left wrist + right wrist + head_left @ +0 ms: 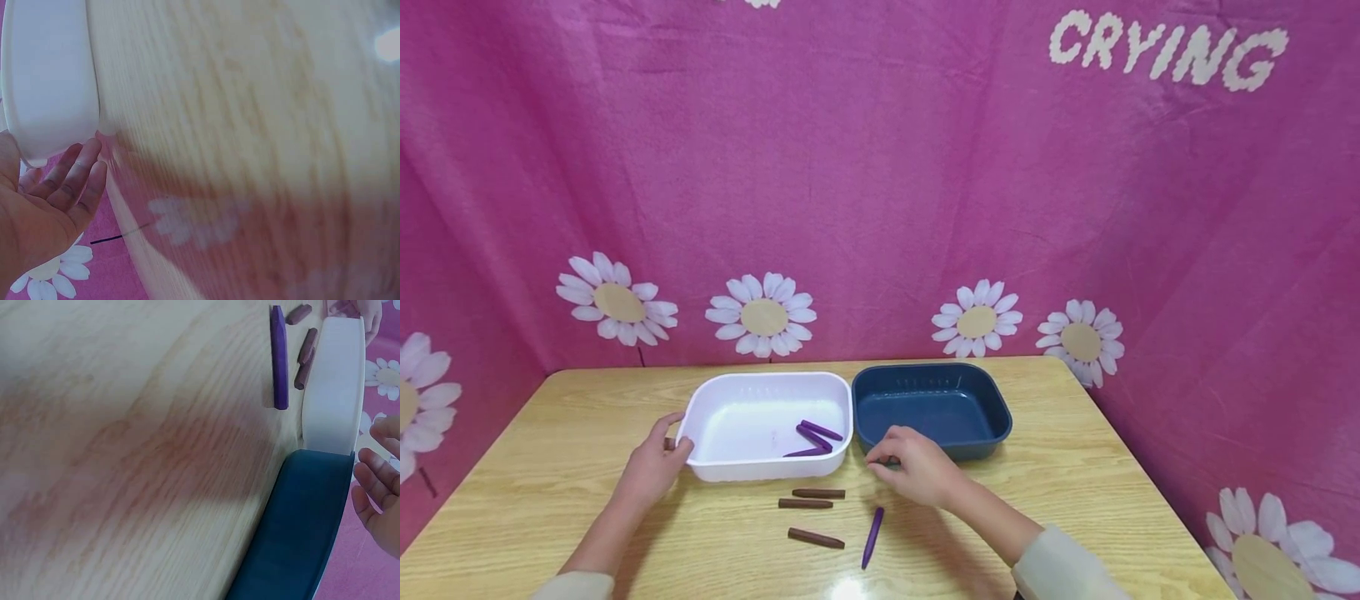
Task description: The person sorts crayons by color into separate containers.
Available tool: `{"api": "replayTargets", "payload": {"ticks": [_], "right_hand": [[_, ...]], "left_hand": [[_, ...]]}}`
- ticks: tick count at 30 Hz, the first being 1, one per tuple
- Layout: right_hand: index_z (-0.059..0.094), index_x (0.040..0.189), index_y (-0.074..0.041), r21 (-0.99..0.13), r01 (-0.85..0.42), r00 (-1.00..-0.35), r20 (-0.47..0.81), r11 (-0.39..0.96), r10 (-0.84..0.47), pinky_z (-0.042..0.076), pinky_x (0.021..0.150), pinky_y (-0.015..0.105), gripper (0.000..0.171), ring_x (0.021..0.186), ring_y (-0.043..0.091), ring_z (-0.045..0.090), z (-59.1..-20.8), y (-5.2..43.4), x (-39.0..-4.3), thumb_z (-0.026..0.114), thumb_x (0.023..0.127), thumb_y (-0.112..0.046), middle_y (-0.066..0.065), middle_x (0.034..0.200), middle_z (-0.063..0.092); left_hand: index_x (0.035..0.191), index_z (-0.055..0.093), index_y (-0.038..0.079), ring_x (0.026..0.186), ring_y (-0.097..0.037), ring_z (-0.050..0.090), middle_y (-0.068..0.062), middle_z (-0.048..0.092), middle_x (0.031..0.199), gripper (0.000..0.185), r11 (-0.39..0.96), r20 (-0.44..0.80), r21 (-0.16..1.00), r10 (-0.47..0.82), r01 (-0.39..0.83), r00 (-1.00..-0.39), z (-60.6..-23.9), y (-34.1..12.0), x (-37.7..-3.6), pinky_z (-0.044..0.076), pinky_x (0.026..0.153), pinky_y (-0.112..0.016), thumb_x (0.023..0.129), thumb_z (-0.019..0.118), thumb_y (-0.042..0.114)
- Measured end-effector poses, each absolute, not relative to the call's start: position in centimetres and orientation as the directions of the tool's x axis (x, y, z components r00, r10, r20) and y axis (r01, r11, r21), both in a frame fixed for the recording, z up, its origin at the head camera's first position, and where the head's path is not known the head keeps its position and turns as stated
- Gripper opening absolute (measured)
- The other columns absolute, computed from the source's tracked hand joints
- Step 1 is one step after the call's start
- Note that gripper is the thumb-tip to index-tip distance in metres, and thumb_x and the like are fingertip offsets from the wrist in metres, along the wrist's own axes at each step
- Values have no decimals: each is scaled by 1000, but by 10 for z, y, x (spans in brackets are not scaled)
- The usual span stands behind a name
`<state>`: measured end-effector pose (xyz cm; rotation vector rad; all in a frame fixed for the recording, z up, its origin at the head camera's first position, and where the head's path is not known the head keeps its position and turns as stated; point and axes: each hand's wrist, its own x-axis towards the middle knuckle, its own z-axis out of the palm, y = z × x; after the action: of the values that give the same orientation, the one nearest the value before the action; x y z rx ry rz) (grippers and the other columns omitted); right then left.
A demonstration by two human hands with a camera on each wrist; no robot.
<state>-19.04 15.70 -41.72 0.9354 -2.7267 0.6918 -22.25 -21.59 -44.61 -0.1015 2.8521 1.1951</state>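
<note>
My left hand (656, 463) holds the left end of the white tray (767, 470), thumb at the rim and fingers against the outer wall. Inside that tray, at its right, lie purple crayons (822, 430). My right hand (917, 467) hovers at the near left corner of the dark blue tray (985, 451), fingers loosely bent; in the right wrist view nothing shows between them. Below it on the table lies a single purple crayon (872, 538). Brown crayons lie in front of the white tray, the nearest brown crayon (816, 538) at a slant.
Both trays stand side by side, touching, towards the back of the wooden table (1045, 517). A pink cloth (880, 183) with daisies hangs behind the table and along its sides. Light glares off the table's front edge.
</note>
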Motion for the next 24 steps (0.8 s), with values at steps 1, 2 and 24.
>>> {"api": "replayTargets", "payload": {"ticks": [1, 2, 24], "right_hand": [[74, 93, -17, -369, -617, -787, 303, 695, -538, 42, 67, 19, 11, 76, 11, 53, -417, 158, -189, 67, 85, -21, -5, 83, 60], [74, 93, -17, -366, -620, -784, 302, 694, -542, 43, 67, 19, 11, 76, 11, 52, -418, 158, -189, 67, 84, -21, -5, 84, 60], [74, 92, -16, -403, -650, -744, 163, 644, -649, 43, 72, 16, 12, 81, 9, 53, -441, 164, -175, 69, 82, -22, -4, 86, 61]], "left_hand": [[144, 22, 0, 81, -25, 58, -31, 57, 112, 59, 698, -70, 712, -43, -80, -997, -446, -216, -222, 43, 61, -27, 95, 40, 25], [145, 22, 1, 81, -25, 58, -31, 57, 112, 59, 697, -70, 712, -44, -80, -997, -446, -216, -222, 43, 60, -27, 95, 41, 25], [144, 22, 1, 82, -25, 57, -30, 57, 110, 58, 692, -72, 717, -49, -86, -996, -444, -215, -221, 43, 60, -27, 95, 42, 25]]}}
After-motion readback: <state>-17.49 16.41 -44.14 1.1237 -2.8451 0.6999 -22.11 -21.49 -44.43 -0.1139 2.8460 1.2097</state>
